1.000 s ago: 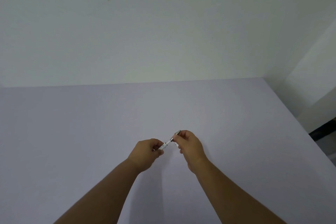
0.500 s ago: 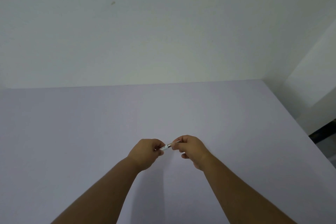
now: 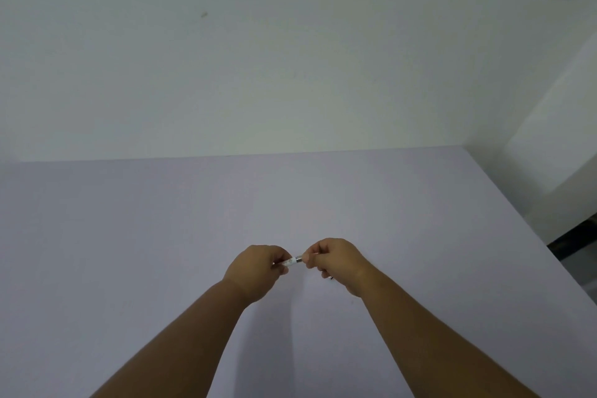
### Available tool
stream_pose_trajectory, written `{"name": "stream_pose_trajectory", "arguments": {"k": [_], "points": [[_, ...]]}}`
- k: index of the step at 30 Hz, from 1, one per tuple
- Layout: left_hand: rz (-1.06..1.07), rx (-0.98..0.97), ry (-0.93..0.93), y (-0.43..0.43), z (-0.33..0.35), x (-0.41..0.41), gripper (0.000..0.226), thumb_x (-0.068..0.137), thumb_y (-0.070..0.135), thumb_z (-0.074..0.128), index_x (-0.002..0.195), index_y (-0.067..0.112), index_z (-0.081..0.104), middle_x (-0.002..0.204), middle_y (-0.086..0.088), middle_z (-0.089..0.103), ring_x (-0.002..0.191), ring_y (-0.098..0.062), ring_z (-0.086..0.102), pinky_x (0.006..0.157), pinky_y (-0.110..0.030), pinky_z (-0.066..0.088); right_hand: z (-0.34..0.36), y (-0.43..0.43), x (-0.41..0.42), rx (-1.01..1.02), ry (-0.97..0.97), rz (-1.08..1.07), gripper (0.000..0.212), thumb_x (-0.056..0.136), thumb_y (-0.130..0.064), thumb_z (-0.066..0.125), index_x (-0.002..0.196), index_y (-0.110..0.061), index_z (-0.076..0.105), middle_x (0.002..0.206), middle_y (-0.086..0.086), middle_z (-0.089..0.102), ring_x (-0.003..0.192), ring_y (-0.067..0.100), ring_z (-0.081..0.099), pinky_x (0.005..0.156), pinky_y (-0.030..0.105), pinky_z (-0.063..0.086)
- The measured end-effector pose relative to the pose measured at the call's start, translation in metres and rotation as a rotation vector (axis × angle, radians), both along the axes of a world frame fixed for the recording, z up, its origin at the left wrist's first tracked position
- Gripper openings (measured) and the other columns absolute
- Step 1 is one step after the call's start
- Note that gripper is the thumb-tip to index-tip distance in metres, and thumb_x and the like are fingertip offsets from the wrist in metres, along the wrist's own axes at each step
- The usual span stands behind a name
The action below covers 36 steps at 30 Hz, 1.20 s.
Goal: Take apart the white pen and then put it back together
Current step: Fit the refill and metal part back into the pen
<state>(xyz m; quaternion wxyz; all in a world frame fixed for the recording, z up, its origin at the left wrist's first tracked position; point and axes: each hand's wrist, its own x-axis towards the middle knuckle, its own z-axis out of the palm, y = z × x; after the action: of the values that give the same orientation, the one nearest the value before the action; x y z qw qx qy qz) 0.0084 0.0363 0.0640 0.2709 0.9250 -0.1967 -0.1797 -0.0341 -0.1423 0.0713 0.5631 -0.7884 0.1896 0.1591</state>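
I hold the white pen (image 3: 292,261) between both hands, just above the pale lilac table (image 3: 129,236). Only a short white piece with a grey metal band shows in the gap between them. My left hand (image 3: 256,270) is closed around the pen's left end. My right hand (image 3: 337,263) pinches the right end, fingers curled over it. A small dark tip pokes out under my right hand. The rest of the pen is hidden inside both fists.
The table's far edge meets a plain white wall (image 3: 290,74). Its right edge (image 3: 517,213) runs diagonally towards me, with a dark gap of floor (image 3: 578,241) beyond it.
My right hand has turned over the pen's end, which now lies flatter and is more covered. Both hands sit closer together.
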Motion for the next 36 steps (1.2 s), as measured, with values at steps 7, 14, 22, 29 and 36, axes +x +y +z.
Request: {"name": "stream_pose_trajectory", "arguments": {"k": [7, 14, 22, 29, 36], "points": [[0.049, -0.113, 0.033, 0.003, 0.007, 0.003, 0.008, 0.084, 0.027, 0.063, 0.088, 0.03, 0.069, 0.073, 0.014, 0.062, 0.068, -0.005, 0.054, 0.06, -0.02, 0.039, 0.005, -0.001, 0.001, 0.036, -0.028, -0.045, 0.013, 0.084, -0.031, 0.064, 0.078, -0.02, 0.069, 0.074, -0.001, 0.065, 0.062, 0.013, 0.052, 0.061, 0.026, 0.047], [0.193, -0.305, 0.259, 0.002, 0.009, 0.001, 0.019, 0.084, 0.033, 0.063, 0.1, 0.024, 0.07, 0.094, 0.003, 0.069, 0.076, -0.009, 0.058, 0.065, -0.016, 0.042, 0.004, -0.005, 0.007, 0.088, -0.03, -0.089, 0.01, 0.082, -0.018, 0.066, 0.079, -0.013, 0.073, 0.077, 0.004, 0.067, 0.06, 0.015, 0.053, 0.068, 0.033, 0.048], [0.169, -0.302, 0.375, 0.005, 0.014, 0.01, 0.013, 0.087, 0.021, 0.06, 0.087, 0.022, 0.073, 0.08, 0.006, 0.071, 0.069, -0.009, 0.058, 0.061, -0.019, 0.047, -0.001, -0.01, 0.007, 0.163, -0.045, -0.063, 0.008, 0.084, -0.015, 0.065, 0.084, -0.014, 0.073, 0.076, 0.0, 0.065, 0.063, 0.015, 0.055, 0.072, 0.031, 0.05], [0.198, -0.375, 0.341, 0.002, 0.013, 0.012, 0.008, 0.082, 0.019, 0.068, 0.085, 0.022, 0.075, 0.074, 0.004, 0.066, 0.066, -0.009, 0.058, 0.068, -0.022, 0.051, 0.001, -0.011, 0.009, 0.164, -0.06, -0.075, 0.012, 0.083, -0.029, 0.068, 0.083, -0.017, 0.07, 0.079, -0.001, 0.066, 0.068, 0.013, 0.056, 0.067, 0.026, 0.051], [0.176, -0.355, 0.314, 0.001, 0.012, 0.012, 0.011, 0.081, 0.021, 0.068, 0.08, 0.03, 0.073, 0.074, 0.006, 0.066, 0.065, -0.007, 0.059, 0.07, -0.023, 0.052, 0.003, -0.011, 0.007, 0.145, -0.06, -0.046, 0.018, 0.082, -0.03, 0.069, 0.084, -0.013, 0.073, 0.071, -0.004, 0.064, 0.063, 0.009, 0.054, 0.06, 0.021, 0.049]]}}
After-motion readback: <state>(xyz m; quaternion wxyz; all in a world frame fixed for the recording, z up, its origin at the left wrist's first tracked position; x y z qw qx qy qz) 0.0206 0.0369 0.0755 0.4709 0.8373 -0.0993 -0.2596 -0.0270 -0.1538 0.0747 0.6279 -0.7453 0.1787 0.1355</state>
